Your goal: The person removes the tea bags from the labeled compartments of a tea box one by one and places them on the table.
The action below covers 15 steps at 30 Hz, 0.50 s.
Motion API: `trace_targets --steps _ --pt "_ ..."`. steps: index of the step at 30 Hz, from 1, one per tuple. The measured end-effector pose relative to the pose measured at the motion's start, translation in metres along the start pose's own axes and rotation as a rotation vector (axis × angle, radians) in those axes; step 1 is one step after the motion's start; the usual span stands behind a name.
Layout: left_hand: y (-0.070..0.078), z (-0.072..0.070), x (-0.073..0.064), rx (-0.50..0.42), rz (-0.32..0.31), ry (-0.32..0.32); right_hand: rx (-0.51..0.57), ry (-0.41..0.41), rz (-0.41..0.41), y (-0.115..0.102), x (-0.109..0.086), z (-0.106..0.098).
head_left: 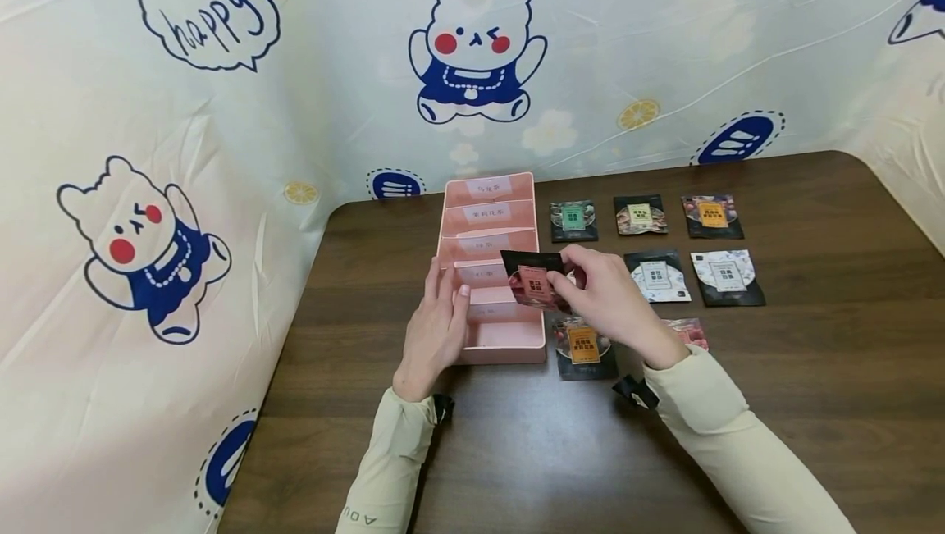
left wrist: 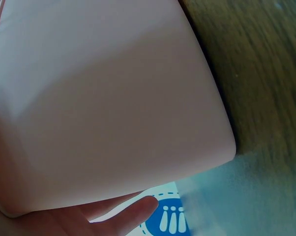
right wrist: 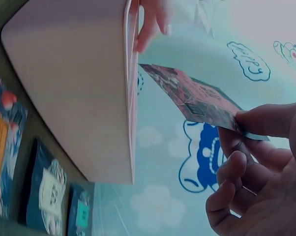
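My right hand [head_left: 609, 292] pinches a black and pink tea sachet [head_left: 533, 284] between thumb and fingers, holding it tilted over the right rim of a long pink compartment box [head_left: 509, 355]. The right wrist view shows the same sachet [right wrist: 187, 96] nearly edge-on, its far corner pointing toward the box [right wrist: 79, 93]. At the box's left wall, my left hand [head_left: 431, 337] grips the rim, thumb over the inner side and fingers along the outside. In the left wrist view the pink wall [left wrist: 113, 118] hides most of that hand, leaving a few fingers [left wrist: 133, 214] at the bottom.
White labels mark the box's dividers [head_left: 487, 214]. Right of it lie several sachets in rows, including a green-labelled one [head_left: 572, 221], an orange-labelled one [head_left: 712, 216], a white one [head_left: 727, 276] and another orange-labelled one [head_left: 586, 349]. A pink sachet [head_left: 690, 331] is partly behind the right forearm.
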<state>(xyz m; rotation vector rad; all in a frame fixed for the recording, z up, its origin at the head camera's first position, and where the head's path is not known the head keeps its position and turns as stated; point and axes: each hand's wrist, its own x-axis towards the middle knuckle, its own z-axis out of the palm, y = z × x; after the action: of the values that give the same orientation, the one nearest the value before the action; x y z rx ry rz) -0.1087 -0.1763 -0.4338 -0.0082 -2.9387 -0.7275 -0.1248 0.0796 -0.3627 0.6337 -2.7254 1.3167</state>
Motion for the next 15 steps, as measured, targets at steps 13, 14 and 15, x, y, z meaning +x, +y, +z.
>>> trace_targets --steps 13,14,15 --pt "-0.001 0.0 0.0 -0.005 0.005 0.004 -0.065 0.045 0.008 0.026 -0.015 -0.036" --pt "-0.001 0.0 0.0 -0.006 0.005 0.004 -0.064 0.036 0.021 0.029 -0.018 -0.039" --pt "-0.001 0.0 -0.001 -0.004 0.003 0.001 -0.071 0.033 0.032 0.033 -0.021 -0.043"
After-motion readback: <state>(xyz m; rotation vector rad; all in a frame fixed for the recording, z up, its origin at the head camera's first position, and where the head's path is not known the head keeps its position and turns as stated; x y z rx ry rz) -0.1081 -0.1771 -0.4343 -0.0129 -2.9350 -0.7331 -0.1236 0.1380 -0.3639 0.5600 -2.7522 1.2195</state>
